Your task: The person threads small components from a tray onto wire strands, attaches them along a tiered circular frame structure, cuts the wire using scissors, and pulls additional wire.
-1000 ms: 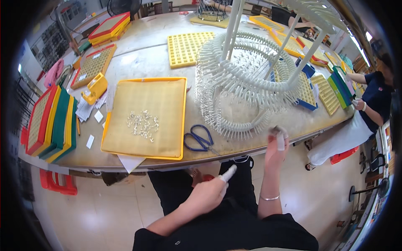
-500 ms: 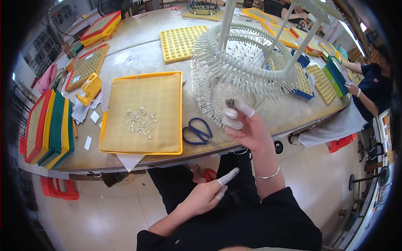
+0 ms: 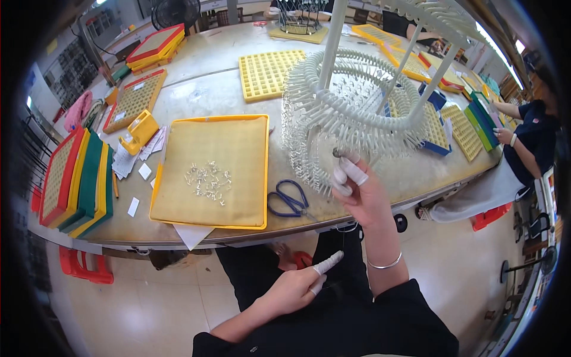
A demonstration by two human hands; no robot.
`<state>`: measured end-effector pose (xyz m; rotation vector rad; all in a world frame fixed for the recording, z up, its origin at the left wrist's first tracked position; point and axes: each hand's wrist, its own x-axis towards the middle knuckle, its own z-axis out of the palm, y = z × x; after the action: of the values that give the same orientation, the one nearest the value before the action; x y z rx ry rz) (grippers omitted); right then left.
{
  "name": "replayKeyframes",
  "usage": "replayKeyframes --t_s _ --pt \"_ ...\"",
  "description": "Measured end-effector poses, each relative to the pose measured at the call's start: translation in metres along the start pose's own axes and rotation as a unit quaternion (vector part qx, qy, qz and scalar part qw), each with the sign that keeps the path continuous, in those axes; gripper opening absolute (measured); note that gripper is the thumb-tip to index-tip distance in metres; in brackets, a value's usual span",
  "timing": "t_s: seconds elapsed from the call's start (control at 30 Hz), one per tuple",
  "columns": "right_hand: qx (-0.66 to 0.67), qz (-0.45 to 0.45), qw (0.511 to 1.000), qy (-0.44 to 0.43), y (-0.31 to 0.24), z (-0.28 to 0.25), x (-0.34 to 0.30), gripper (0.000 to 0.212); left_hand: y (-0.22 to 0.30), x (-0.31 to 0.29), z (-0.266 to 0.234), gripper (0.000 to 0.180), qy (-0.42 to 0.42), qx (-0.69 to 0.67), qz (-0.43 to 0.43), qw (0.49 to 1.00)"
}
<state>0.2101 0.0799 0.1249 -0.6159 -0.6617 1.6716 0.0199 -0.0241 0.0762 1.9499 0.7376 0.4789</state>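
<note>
Right hand (image 3: 361, 193) pinches a dark bit (image 3: 337, 153), maybe pulling thread (image 3: 343, 240); can't tell if left hand (image 3: 295, 288) grips. Next pull needs care.

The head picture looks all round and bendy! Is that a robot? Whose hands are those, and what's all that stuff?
No robot: those are human hands with white finger wraps. The camera sits on their owner's head, looking down, and its very wide lens bends straight edges. The left hand points upward, with a thin line just above its tip. The right hand is raised; what it may be pinching is too small to tell. On the table lies a yellow-edged tray with little silvery pieces, and blue-handled scissors beside it. Beyond the right hand is a pale, spiky ring-shaped rack.
</note>
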Motion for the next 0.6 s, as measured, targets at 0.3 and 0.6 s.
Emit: replayKeyframes --t_s 0.3,0.6 --pt "0.009 0.040 0.999 -0.036 0.004 -0.007 -0.002 0.019 0.001 -0.001 0.003 0.062 0.008 0.002 -0.019 1.000" --pt "-0.145 -0.027 0.980 0.132 0.005 0.005 -0.005 0.033 0.012 -0.003 0.023 0.064 0.088 0.075 -0.055 0.992"
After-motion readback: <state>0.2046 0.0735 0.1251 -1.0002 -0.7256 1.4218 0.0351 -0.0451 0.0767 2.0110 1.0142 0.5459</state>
